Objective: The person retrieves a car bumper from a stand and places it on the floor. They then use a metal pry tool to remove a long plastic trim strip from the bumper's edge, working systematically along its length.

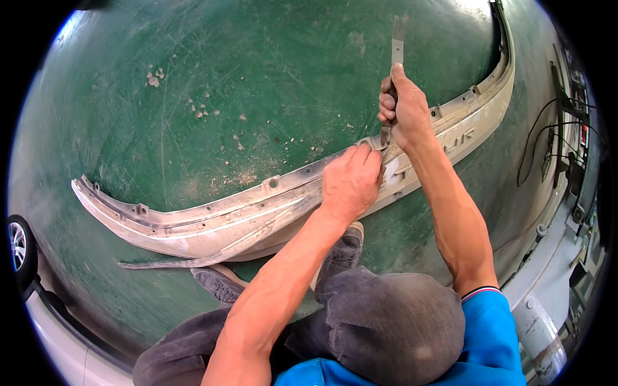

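Note:
A long, curved car bumper (257, 207) in worn beige and white lies across the floor in front of me, its mounting edge with holes facing away. My left hand (351, 180) presses down on the middle of it, fingers curled at the far edge beside a small metal bracket (385, 137). Raised in my right hand (402, 106) is a flat metal strip (398, 51) with a small hole, thumb laid along it; its far tip looks blurred. From beneath the left hand a narrow loose strip (164, 264) bends away to the left, its end past the bumper's near side.
Flakes of debris (222, 181) are scattered over the green floor (290, 77) beyond the bumper. My shoes (222, 283) stand close to its near side. A white car (61, 334) is at the lower left; black cables (541, 141) and metal equipment (547, 257) line the right.

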`<state>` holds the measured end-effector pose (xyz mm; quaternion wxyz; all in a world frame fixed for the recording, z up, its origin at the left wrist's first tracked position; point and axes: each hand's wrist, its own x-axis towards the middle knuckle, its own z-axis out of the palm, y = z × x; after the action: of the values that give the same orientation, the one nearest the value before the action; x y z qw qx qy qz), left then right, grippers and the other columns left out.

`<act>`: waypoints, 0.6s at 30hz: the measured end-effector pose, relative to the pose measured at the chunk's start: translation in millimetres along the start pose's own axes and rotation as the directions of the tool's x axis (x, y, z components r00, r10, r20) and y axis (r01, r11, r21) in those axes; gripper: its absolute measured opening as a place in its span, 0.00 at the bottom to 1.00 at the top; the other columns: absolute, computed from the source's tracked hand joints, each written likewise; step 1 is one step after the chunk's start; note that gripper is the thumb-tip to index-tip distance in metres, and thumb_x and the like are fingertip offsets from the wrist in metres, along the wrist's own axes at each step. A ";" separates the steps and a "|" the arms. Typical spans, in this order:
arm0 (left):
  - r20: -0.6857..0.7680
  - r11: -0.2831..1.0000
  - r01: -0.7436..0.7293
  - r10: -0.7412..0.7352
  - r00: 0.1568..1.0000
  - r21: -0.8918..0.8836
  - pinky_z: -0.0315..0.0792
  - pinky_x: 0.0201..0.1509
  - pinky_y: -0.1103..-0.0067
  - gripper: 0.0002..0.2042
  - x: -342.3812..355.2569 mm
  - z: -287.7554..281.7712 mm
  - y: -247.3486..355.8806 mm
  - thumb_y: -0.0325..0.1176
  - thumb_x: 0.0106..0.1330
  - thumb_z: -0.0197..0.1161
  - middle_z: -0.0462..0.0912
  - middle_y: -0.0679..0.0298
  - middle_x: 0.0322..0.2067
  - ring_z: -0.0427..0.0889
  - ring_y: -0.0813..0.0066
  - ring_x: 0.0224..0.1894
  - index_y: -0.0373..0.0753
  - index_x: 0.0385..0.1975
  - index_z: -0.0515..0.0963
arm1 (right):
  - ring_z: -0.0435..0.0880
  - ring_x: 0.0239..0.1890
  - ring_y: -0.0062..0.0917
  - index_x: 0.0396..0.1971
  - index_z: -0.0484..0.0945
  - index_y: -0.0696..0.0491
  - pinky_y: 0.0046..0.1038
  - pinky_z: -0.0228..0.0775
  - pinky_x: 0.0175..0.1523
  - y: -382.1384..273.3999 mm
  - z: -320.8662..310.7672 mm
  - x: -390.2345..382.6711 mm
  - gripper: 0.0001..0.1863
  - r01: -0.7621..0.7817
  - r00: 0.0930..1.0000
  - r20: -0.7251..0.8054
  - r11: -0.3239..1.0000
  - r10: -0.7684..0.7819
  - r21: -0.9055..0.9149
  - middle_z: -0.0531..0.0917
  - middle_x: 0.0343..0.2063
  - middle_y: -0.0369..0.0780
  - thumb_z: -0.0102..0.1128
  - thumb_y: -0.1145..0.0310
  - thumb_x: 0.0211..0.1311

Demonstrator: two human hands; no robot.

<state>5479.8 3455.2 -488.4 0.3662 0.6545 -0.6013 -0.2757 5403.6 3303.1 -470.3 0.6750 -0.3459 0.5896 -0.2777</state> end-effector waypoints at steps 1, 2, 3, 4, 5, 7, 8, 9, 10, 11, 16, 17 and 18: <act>0.000 1.000 0.005 -0.005 1.000 -0.002 0.76 0.33 0.67 0.11 -0.2 -0.6 0.1 0.30 0.51 0.70 0.77 0.63 0.30 0.80 0.62 0.34 0.39 0.33 0.77 | 0.60 0.15 0.14 0.23 0.70 0.51 0.21 0.58 0.22 -0.4 3.2 -3.3 0.24 -0.004 1.000 0.000 1.000 0.004 -0.010 0.65 0.15 0.29 0.49 0.48 0.75; -0.001 1.000 0.013 -0.013 1.000 -0.005 0.76 0.33 0.68 0.11 0.3 -0.9 0.5 0.30 0.51 0.70 0.77 0.63 0.30 0.80 0.62 0.34 0.40 0.33 0.77 | 0.60 0.15 0.14 0.24 0.70 0.51 0.21 0.58 0.23 -1.9 4.4 -6.2 0.24 -0.002 1.000 0.011 1.000 0.003 -0.022 0.65 0.15 0.29 0.50 0.47 0.75; -0.002 1.000 0.013 -0.013 1.000 -0.003 0.76 0.33 0.68 0.11 0.8 -1.3 0.6 0.30 0.51 0.70 0.76 0.63 0.30 0.80 0.62 0.34 0.39 0.32 0.77 | 0.60 0.16 0.14 0.25 0.71 0.50 0.21 0.58 0.24 -3.2 5.6 -8.8 0.23 0.000 1.000 0.022 0.999 0.001 -0.034 0.65 0.15 0.29 0.50 0.47 0.75; -0.002 1.000 0.013 -0.013 1.000 0.000 0.76 0.33 0.68 0.11 1.2 -2.0 0.6 0.30 0.51 0.70 0.76 0.63 0.30 0.80 0.62 0.34 0.39 0.32 0.77 | 0.60 0.16 0.14 0.25 0.71 0.50 0.20 0.58 0.24 -3.1 6.4 -9.7 0.23 0.002 0.999 0.034 0.999 -0.001 -0.046 0.64 0.15 0.29 0.50 0.47 0.75; 0.000 1.000 0.013 -0.013 1.000 0.001 0.76 0.33 0.68 0.11 0.5 -1.4 0.9 0.30 0.52 0.70 0.76 0.63 0.30 0.80 0.62 0.34 0.39 0.32 0.77 | 0.60 0.16 0.14 0.25 0.71 0.50 0.20 0.57 0.24 -1.3 5.1 -10.0 0.23 0.013 0.999 0.042 0.996 -0.010 -0.083 0.64 0.15 0.29 0.50 0.47 0.75; 0.008 1.000 0.017 -0.017 1.000 0.009 0.76 0.33 0.68 0.10 0.2 0.5 0.1 0.30 0.52 0.70 0.76 0.63 0.30 0.80 0.62 0.35 0.39 0.33 0.77 | 0.60 0.15 0.13 0.25 0.71 0.50 0.20 0.57 0.23 2.9 2.3 -10.5 0.23 0.036 0.998 0.060 0.987 -0.027 -0.155 0.64 0.15 0.28 0.50 0.47 0.75; 0.011 1.000 0.017 -0.017 1.000 0.012 0.76 0.33 0.68 0.10 0.8 1.0 -0.6 0.30 0.52 0.70 0.76 0.63 0.30 0.80 0.62 0.35 0.39 0.33 0.77 | 0.60 0.15 0.13 0.24 0.71 0.50 0.20 0.56 0.23 2.8 2.7 -11.7 0.23 0.039 0.997 0.067 0.987 -0.029 -0.154 0.64 0.15 0.28 0.50 0.48 0.75; 0.012 1.000 0.019 -0.019 1.000 0.017 0.76 0.32 0.68 0.10 0.8 1.2 -1.1 0.30 0.52 0.70 0.77 0.63 0.30 0.80 0.62 0.35 0.39 0.33 0.77 | 0.60 0.15 0.13 0.24 0.71 0.51 0.20 0.56 0.22 2.5 3.5 -13.8 0.24 0.042 0.997 0.073 0.988 -0.031 -0.152 0.64 0.15 0.29 0.50 0.48 0.75; 0.014 1.000 0.020 -0.021 1.000 0.022 0.76 0.32 0.68 0.10 0.7 1.3 -1.7 0.30 0.52 0.70 0.77 0.63 0.30 0.80 0.62 0.35 0.39 0.33 0.77 | 0.60 0.15 0.13 0.23 0.71 0.52 0.19 0.55 0.22 2.7 4.2 -16.0 0.24 0.044 0.996 0.080 0.988 -0.033 -0.150 0.65 0.15 0.29 0.50 0.49 0.75; 0.017 0.999 0.022 -0.022 1.000 0.029 0.76 0.32 0.68 0.10 0.0 0.9 -1.7 0.30 0.52 0.70 0.77 0.63 0.30 0.80 0.62 0.34 0.39 0.33 0.77 | 0.60 0.15 0.12 0.23 0.71 0.52 0.19 0.54 0.21 3.7 4.8 -19.1 0.24 0.052 0.993 0.114 0.982 -0.032 -0.183 0.65 0.15 0.28 0.50 0.49 0.75; 0.000 0.999 0.019 -0.019 1.000 0.033 0.77 0.32 0.68 0.09 0.4 1.8 -0.6 0.31 0.53 0.69 0.76 0.63 0.30 0.80 0.63 0.34 0.39 0.32 0.77 | 0.58 0.15 0.11 0.24 0.72 0.52 0.19 0.52 0.20 9.3 5.1 -14.4 0.24 -0.015 0.948 0.289 0.928 0.130 -0.371 0.64 0.14 0.28 0.50 0.48 0.75; -0.007 0.999 0.031 -0.031 0.999 0.032 0.77 0.32 0.68 0.09 -0.4 2.3 -0.6 0.31 0.53 0.69 0.76 0.63 0.29 0.80 0.63 0.34 0.39 0.31 0.77 | 0.57 0.15 0.11 0.24 0.71 0.52 0.19 0.51 0.19 11.2 7.8 -12.5 0.24 -0.012 0.965 0.241 0.929 0.108 -0.371 0.63 0.14 0.27 0.49 0.48 0.75; -0.010 0.999 0.024 -0.024 1.000 0.037 0.77 0.32 0.68 0.09 -1.1 2.7 -1.1 0.31 0.53 0.69 0.76 0.63 0.29 0.80 0.64 0.34 0.40 0.31 0.77 | 0.56 0.14 0.12 0.23 0.71 0.52 0.19 0.51 0.19 11.0 7.8 -12.8 0.25 -0.014 0.968 0.236 0.951 0.091 -0.309 0.63 0.14 0.28 0.49 0.48 0.76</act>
<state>5478.1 3455.9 -491.0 0.3536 0.6696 -0.5966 -0.2659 5409.0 3320.9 -470.8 0.6887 -0.4620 0.5458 -0.1198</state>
